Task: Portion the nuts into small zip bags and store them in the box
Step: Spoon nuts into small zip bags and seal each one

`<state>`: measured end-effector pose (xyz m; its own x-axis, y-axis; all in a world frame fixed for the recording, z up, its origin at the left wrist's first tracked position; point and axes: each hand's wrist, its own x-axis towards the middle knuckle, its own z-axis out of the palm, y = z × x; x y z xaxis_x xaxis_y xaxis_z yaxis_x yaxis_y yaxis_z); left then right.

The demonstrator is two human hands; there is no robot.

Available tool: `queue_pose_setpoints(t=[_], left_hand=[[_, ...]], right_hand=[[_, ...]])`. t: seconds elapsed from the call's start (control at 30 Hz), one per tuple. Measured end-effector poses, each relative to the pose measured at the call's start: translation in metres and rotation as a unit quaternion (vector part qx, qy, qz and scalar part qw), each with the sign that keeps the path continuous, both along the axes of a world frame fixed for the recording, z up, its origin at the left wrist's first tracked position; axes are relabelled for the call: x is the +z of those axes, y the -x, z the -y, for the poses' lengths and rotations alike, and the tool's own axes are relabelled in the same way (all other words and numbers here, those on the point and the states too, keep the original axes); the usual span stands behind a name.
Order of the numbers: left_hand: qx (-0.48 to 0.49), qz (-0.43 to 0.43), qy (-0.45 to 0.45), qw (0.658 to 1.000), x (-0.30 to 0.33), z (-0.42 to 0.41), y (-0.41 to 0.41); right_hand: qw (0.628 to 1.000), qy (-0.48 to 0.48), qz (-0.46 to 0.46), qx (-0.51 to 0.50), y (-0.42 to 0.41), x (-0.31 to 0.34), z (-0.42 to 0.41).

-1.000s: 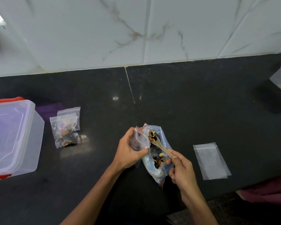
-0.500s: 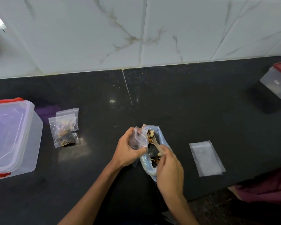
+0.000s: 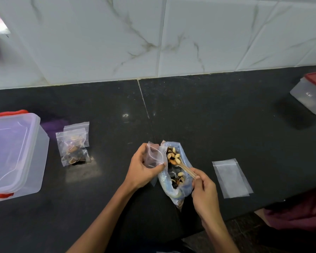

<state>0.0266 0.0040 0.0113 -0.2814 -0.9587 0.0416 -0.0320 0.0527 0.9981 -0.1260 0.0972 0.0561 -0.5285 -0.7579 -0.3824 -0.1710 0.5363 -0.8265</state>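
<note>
My right hand (image 3: 205, 194) has drawn back from the big bag since half a second ago, when it was bent low over the opening and hid most of the spoon. Now the wooden spoon (image 3: 182, 166) is lifted clear, its bowl heaped with pale and brown nuts (image 3: 174, 157), and my grip on it is a pinch of thumb and fingertips at the far end of the handle. So the scoop is loaded again, much as it was a second ago.

My left hand (image 3: 143, 168) has not let go of the small zip bag (image 3: 154, 156); fingers and thumb are curled round it, its mouth turned toward the spoon, right beside the bowl. I can't make out any nuts in it.

The big bag of nuts (image 3: 177, 181) lies on the table (image 3: 226, 115) between my hands, its mouth open beneath the spoon.

I judge the next move is to tip this spoonful into the little bag; the heap is high, so a tilt too soon would spill nuts back or onto the table.

Two filled little bags (image 3: 74, 145) lie well to the left, near the clear box (image 3: 13, 154), which has its lid on. An empty zip bag (image 3: 231, 178) waits flat on my right. Nothing is stored in the box yet, as far as I can tell.
</note>
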Motion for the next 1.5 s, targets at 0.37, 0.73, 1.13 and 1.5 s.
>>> queue_pose_setpoints(t=[0.37,0.73,1.13,1.5], left_hand=[[0.014,-0.024,0.017,0.999,0.013,-0.014,-0.007],[0.022,-0.004,0.054,0.998,0.013,-0.016,-0.008],[0.009,-0.013,0.065,0.998,0.018,-0.012,-0.004],[0.018,-0.05,0.057,0.997,0.017,-0.013,-0.002]], right_hand=[[1.0,0.014,0.003,-0.004,0.01,-0.005,-0.013],[0.998,0.04,0.035,-0.02,0.017,0.008,-0.022],[0.983,0.152,-0.03,0.097,-0.013,0.064,-0.024],[0.89,0.273,-0.327,0.16,-0.034,0.056,-0.019]])
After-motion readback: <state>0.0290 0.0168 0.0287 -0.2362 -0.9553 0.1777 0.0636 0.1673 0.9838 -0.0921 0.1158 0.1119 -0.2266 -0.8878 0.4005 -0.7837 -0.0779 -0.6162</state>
